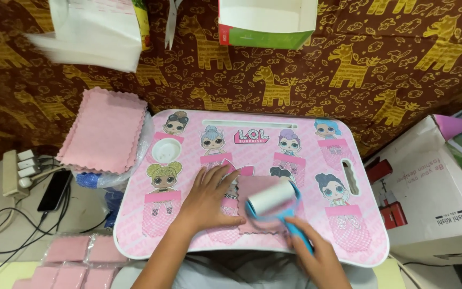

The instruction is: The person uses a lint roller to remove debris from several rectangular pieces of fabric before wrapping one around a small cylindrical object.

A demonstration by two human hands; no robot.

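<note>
Left hand (207,199): its grip is lying released, fingers spread flat, pressing down the left edge of the pink cloth square (258,200).
Right hand (316,257): its grip is clenching around the blue handle of the lint roller (274,202).
Lint roller: its white roll is resting on the cloth, up and to the left of the right grip.
Pink cloth square: lying between the two grips, on the bench.
Bench (348,160): a pink lap bench printed with cartoon dolls, carrying the cloth.
Stack of pink cloths (105,131): sitting well to the upper left of the left grip.
Packed pink cloths (70,259): lying to the lower left, off the bench.
</note>
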